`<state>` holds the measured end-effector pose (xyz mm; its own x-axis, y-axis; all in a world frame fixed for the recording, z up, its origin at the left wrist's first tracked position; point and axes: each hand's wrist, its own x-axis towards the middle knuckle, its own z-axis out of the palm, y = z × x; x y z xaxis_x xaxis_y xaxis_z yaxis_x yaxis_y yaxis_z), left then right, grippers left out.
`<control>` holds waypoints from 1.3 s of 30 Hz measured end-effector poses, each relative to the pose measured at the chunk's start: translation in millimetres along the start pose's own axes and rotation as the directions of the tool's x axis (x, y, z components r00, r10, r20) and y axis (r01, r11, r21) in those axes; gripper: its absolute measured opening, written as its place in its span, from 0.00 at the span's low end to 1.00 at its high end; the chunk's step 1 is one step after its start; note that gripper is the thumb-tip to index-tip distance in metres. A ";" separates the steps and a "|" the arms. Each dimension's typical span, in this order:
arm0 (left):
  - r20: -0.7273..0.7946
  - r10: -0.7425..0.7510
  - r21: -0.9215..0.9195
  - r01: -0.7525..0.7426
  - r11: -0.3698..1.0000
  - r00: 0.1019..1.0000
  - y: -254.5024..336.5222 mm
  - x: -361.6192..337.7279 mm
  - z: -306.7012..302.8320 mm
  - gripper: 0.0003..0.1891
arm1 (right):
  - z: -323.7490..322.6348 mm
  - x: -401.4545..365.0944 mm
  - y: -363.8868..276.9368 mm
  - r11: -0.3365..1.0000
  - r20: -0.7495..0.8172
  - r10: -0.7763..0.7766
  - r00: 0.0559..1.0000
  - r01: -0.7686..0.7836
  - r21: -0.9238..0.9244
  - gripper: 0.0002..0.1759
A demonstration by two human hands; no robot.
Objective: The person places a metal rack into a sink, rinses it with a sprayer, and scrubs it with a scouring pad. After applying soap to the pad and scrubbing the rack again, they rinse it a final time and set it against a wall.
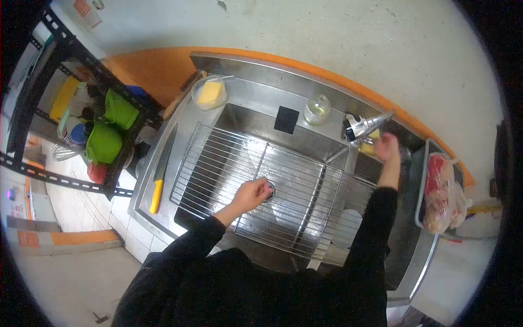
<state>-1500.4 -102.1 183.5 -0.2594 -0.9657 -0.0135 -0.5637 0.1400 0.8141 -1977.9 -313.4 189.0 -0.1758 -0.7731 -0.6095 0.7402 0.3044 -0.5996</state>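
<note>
A wire rack (297, 158) lies across the steel sink (239, 117). Over the middle of that rack is my left hand (253, 195), its fingers curled in and pressed together; whatever may be inside them is hidden. My right hand (387, 147) reaches to the back right and is smeared by motion. It is beside the chrome faucet (362, 128) and overlaps a yellow sponge (368, 148) in this view; I cannot tell whether it grips anything. Behind the sink rim stands a glass jar (317, 110) of pale liquid, close to a dark square pad (286, 120).
A yellow-handled knife (157, 191) lies on the left ledge. Behind it sits a clear tub (209, 92) with a yellow sponge. On the right, a grey tray (426, 185) carries bagged items (442, 191). A black metal shelf (71, 38) with green containers (103, 143) stands at left.
</note>
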 end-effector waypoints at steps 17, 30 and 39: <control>-0.271 -0.114 0.003 0.119 0.993 0.956 -8.8 -52.7 -61.7 0.06 | -27.9 -91.0 34.4 -0.315 0.166 -0.898 -0.408 0.332 -0.889 0.31; -0.581 -0.165 -0.040 0.175 0.984 0.797 -74.1 -167.5 -177.1 0.05 | 403.4 -169.2 332.2 -0.245 0.917 -0.295 0.268 0.906 -0.344 0.31; -0.669 -0.350 -0.155 0.338 0.928 0.655 -137.4 -212.2 -272.6 0.07 | 482.0 6.0 445.7 -0.654 0.736 0.177 0.653 0.637 -0.408 0.18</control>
<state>-1154.1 23.9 232.8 0.5523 -0.8282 0.0947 -0.4891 -0.2300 0.8414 -1336.2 -450.6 168.1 0.4937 -0.8610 -0.1221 -0.8610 -0.4642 -0.2079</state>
